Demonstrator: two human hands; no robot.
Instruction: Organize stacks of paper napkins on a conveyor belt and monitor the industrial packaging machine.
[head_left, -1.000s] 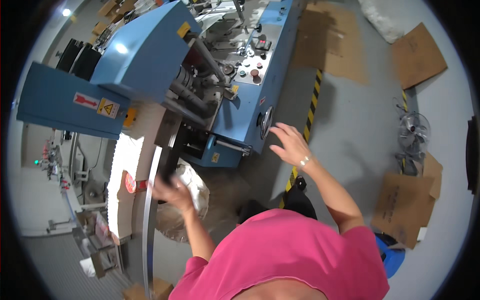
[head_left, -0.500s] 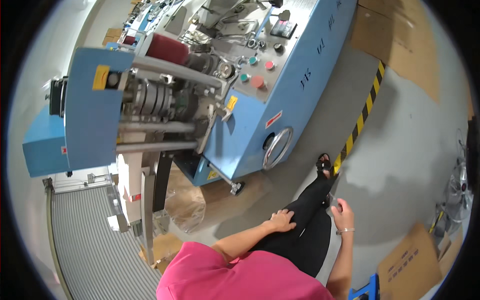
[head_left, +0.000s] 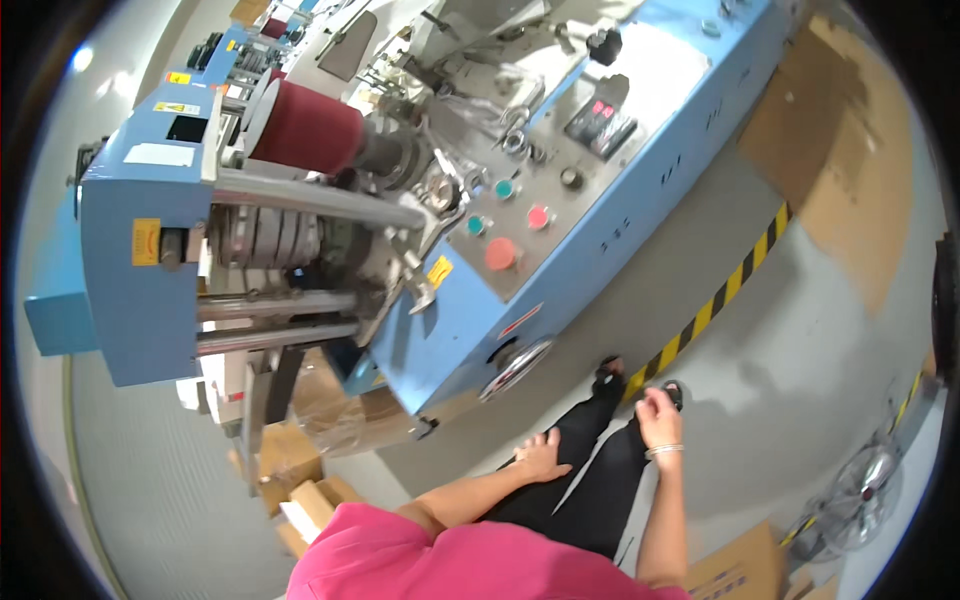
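My left hand (head_left: 543,457) rests with its fingers apart on the thigh of my black trousers (head_left: 577,503). My right hand (head_left: 659,420), a bracelet at its wrist, hangs beside the other leg. Its fingers are curled together, and whatever may be between them is too small to make out. Ahead of me stands a blue machine (head_left: 590,275), touched by neither hand. A metal handwheel (head_left: 516,371) on its side is the machine part closest to my hands. On top are a panel with a red button (head_left: 500,254), a green button (head_left: 475,226) and a metal wrench (head_left: 421,290).
A dark red roll (head_left: 305,125) sits at the machine's left end. Yellow and black tape (head_left: 708,308) crosses the floor by my feet. Flattened cardboard (head_left: 830,150) lies at far right, a fan (head_left: 866,492) stands at right, and boxes (head_left: 288,460) are at lower left.
My view has shifted, bringing more of the panel and the fan into sight. My feet have stepped apart. My left hand stays on the thigh; the right hand's fingers look more curled.
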